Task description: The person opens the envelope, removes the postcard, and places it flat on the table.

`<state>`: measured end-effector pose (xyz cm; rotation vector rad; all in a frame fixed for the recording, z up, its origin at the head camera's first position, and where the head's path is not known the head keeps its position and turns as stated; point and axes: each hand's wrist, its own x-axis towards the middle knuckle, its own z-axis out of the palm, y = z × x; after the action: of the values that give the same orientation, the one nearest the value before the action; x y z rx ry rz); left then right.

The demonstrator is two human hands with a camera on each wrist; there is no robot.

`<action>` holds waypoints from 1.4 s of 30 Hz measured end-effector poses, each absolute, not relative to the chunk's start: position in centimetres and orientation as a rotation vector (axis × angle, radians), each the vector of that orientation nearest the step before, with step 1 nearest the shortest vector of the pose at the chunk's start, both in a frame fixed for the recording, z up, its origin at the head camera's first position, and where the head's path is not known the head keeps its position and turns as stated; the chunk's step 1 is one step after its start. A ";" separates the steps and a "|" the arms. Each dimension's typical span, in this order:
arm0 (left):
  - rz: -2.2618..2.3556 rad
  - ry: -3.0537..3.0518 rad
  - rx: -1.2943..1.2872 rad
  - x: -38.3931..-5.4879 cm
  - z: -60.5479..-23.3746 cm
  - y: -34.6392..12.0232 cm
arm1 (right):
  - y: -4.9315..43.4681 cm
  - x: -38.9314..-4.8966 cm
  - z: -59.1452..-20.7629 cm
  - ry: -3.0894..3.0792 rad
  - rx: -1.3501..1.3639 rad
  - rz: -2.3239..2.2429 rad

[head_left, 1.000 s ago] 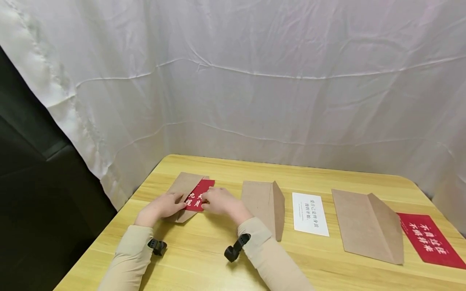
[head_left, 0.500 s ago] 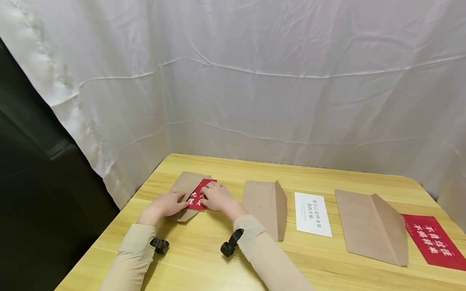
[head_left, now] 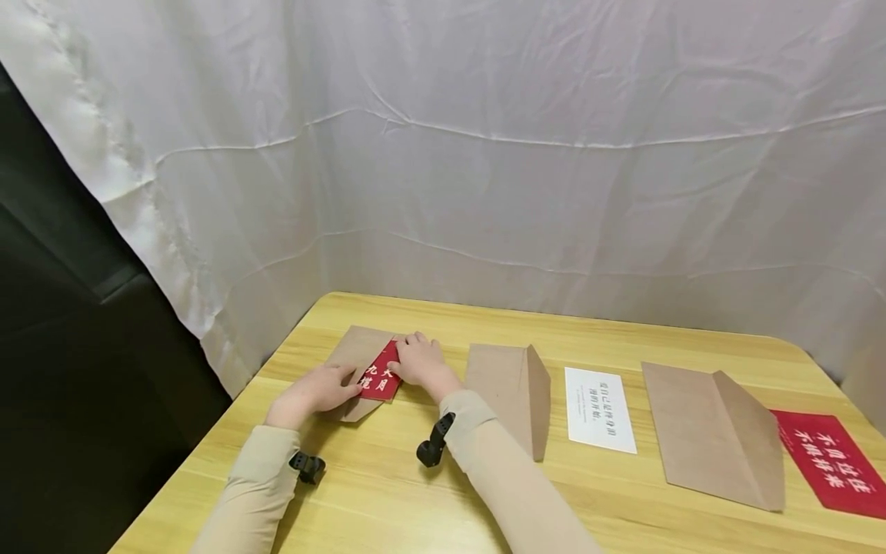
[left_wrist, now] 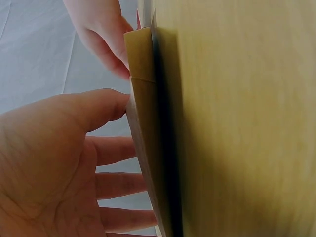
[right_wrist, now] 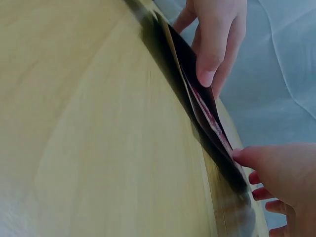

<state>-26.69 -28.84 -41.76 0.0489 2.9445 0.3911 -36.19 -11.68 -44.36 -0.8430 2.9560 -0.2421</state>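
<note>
At the left of the table in the head view, a red card (head_left: 377, 378) with white characters lies partly inside a brown paper envelope (head_left: 356, 348). My left hand (head_left: 317, 394) rests on the envelope's near left side, its thumb by the card; in the left wrist view its fingers are extended against the paper. My right hand (head_left: 419, 362) touches the card's right part, thumb on its face and fingers spread toward the far corner. In the right wrist view the card's red edge (right_wrist: 210, 116) shows within the envelope's gaping mouth, and the right thumb (right_wrist: 247, 155) meets that edge.
A second brown envelope (head_left: 498, 392) with raised flap lies right of my right hand. Beyond it are a white printed card (head_left: 598, 409), a third envelope (head_left: 709, 435) and another red card (head_left: 834, 462). A pale curtain (head_left: 526, 192) hangs behind the table (head_left: 374, 477).
My right hand has moved from the card's near right part toward its far right corner. The left hand stays at the envelope. The head view has turned slightly left.
</note>
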 end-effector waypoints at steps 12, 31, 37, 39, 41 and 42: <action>0.400 2.941 0.029 -26.7 -41.7 -28.5 | -11.6 -36.7 -44.7 3.039 -0.762 -0.242; 0.387 2.952 0.035 -26.6 -41.8 -28.6 | -10.5 -36.2 -44.8 3.086 -0.809 -0.248; 0.407 2.950 0.024 -26.5 -41.9 -28.6 | -9.8 -36.1 -44.9 3.099 -0.820 -0.247; 0.410 2.951 0.023 -26.4 -41.9 -28.6 | -9.5 -36.0 -44.8 3.098 -0.824 -0.257; 0.406 2.952 0.026 -26.5 -41.9 -28.6 | -9.1 -35.9 -44.6 3.097 -0.828 -0.270; 0.402 2.952 0.027 -26.5 -41.9 -28.6 | -8.8 -35.8 -44.5 3.096 -0.833 -0.280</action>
<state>-26.50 -28.60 -41.90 0.0269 2.9525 0.4021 -35.79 -8.85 -44.55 -0.8330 3.0959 -0.2798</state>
